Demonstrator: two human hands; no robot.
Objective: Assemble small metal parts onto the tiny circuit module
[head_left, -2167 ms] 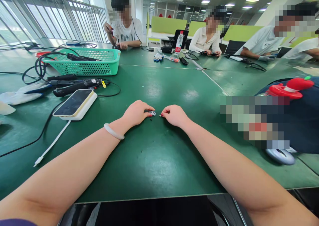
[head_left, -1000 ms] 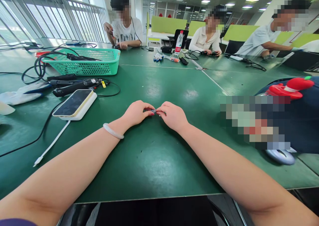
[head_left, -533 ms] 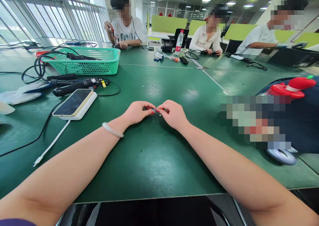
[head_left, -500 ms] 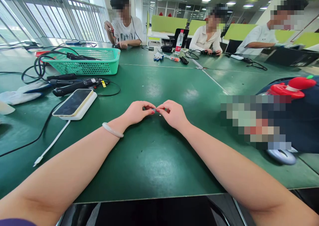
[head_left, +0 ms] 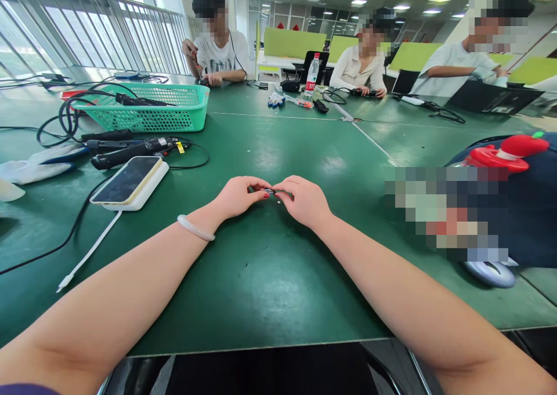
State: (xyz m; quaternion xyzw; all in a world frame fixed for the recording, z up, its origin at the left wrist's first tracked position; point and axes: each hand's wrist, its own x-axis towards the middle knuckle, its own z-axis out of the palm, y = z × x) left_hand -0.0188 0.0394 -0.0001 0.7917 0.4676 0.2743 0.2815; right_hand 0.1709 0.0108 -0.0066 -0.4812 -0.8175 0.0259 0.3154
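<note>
My left hand [head_left: 239, 195] and my right hand [head_left: 303, 199] meet fingertip to fingertip over the green table [head_left: 278, 279]. Between them is a small grey metallic piece [head_left: 269, 191], pinched by the left thumb and fingers; it is too small to name. The right thumb and forefinger close at its right end, and what they grip there is mostly hidden. A tiny light-coloured piece [head_left: 280, 202] shows just below the right fingertips; I cannot tell whether it lies on the table or hangs from the hand. A pale bangle [head_left: 195, 228] circles my left wrist.
Left: a phone [head_left: 126, 180] on a white block, a white cable [head_left: 89, 252], black handheld tools [head_left: 130, 153], gloves [head_left: 41, 162] and a green basket [head_left: 143, 108]. Right: a dark bag [head_left: 528, 209] and a red-topped item [head_left: 505, 156]. Behind: a bottle [head_left: 312, 76] and several people seated across the table.
My hands stay in nearly the same place; the right fingertips have shifted slightly on the small piece. At the far right, a person's gloved hands and a black box have moved.
</note>
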